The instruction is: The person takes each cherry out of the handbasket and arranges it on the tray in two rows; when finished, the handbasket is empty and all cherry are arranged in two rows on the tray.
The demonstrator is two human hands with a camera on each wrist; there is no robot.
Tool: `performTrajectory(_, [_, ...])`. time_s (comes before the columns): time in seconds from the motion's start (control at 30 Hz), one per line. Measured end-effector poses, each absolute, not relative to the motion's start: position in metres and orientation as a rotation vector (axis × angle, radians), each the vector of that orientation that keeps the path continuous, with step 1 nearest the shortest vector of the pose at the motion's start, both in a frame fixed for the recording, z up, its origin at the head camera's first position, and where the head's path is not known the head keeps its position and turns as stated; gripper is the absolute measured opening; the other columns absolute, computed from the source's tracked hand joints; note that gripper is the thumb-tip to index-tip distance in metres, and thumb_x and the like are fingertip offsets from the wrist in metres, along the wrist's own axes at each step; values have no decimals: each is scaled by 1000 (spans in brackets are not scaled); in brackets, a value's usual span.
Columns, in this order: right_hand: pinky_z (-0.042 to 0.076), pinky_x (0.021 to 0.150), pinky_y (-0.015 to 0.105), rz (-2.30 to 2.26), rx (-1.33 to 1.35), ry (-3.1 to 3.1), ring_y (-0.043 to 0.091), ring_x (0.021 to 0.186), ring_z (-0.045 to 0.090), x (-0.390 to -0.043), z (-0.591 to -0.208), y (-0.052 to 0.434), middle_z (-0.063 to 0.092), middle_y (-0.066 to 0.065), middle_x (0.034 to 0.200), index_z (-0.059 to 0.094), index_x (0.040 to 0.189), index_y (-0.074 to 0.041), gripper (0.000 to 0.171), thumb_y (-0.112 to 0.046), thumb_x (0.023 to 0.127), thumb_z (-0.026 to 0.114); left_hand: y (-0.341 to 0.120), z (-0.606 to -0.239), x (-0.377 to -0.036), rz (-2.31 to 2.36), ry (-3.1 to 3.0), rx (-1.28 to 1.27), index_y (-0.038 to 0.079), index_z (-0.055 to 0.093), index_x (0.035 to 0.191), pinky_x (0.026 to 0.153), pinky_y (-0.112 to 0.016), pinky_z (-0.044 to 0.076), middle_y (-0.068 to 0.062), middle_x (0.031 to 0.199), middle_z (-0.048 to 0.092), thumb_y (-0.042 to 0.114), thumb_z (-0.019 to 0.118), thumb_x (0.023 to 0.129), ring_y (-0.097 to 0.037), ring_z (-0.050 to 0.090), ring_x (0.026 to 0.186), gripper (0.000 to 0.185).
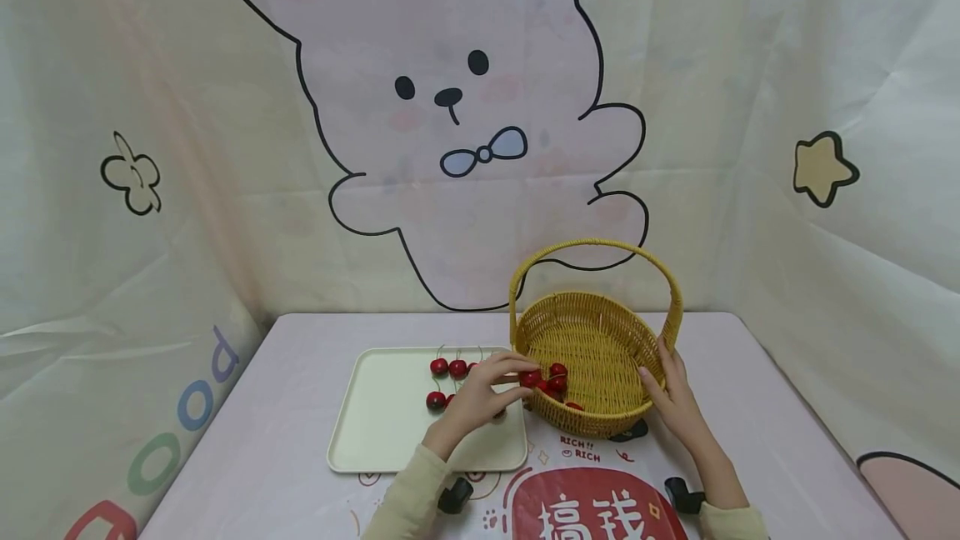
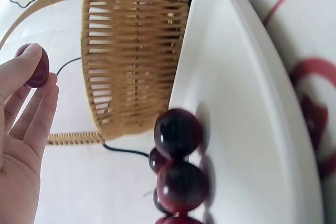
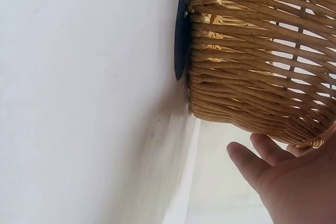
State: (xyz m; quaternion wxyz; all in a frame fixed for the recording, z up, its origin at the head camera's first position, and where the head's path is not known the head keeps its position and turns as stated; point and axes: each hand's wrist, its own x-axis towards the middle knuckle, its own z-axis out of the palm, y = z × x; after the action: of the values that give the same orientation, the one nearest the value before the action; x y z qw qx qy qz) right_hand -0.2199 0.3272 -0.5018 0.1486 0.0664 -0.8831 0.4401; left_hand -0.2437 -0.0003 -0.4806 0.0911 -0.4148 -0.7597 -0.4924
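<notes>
- Behind the desk (image 1: 300,440): pale curtain printed with a big cartoon rabbit (image 1: 465,107); pink cloth over the desk itself.
- Landmark: woven basket (image 1: 592,357) with hoop handle, standing toward the far side of the desk.
- Just left of the basket, touching or nearly so: cream tray (image 1: 375,423).
- Left hand (image 1: 480,394) over the basket's near-left rim, fingers (image 2: 31,59) pinching one red cherry (image 2: 37,72); thin dark stem trailing from it.
- Right hand (image 1: 675,398) laid flat against the basket's right outer wall, fingers (image 3: 247,163) straight, gripping nothing.
- Already inside the basket: a few cherries (image 1: 551,382) near the left wall.
- Left on the tray: a few cherries (image 1: 442,382), close to the basket-side edge.
- Judged partway through; exact counts hard to tell.
</notes>
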Motion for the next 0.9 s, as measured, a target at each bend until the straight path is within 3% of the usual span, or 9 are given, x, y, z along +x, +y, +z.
performTrajectory(0.23, [25, 93, 73, 1263, 192, -2543, 56, 127, 22, -220, -501, 328, 3, 30, 149, 1, 150, -15, 68, -23, 98, 44, -18, -480, -243, -1514, -2242, -1147, 15, 63, 116, 81, -35, 54, -3, 120, 57, 13, 67, 83, -13, 57, 107, 33])
performTrajectory(0.37, [25, 93, 72, 1260, 185, -2547, 56, 127, 22, -221, -502, 328, 3, 30, 149, 1, 150, -16, 68, -24, 98, 44, -24, -469, -237, -1521, -2207, -1110, 5, 64, 111, 77, -38, 55, -14, 116, 60, -1, 69, 79, -22, 61, 100, 33])
performTrajectory(0.5, [25, 93, 72, 1265, 186, -2544, 57, 127, 21, -221, -502, 329, 3, 30, 149, 1, 150, -16, 68, -24, 98, 44, -31, -460, -233, -1493, -2188, -1092, -1, 63, 109, 75, -33, 55, -19, 113, 60, -8, 69, 76, -28, 62, 95, 34])
performTrajectory(0.7, [25, 93, 72, 1269, 197, -2534, 56, 127, 21, -221, -502, 329, 3, 30, 149, 2, 150, -11, 68, -23, 98, 45, -46, -473, -247, -1509, -2261, -987, 10, 66, 109, 77, -30, 55, -6, 112, 62, 2, 71, 78, -21, 63, 95, 33])
performTrajectory(0.9, [25, 93, 73, 1268, 198, -2540, 57, 127, 21, -220, -503, 329, 2, 30, 149, 1, 150, -15, 68, -22, 98, 45, -62, -481, -253, -1495, -2325, -854, 19, 67, 108, 73, -25, 54, 3, 111, 62, 6, 73, 77, -12, 65, 83, 34])
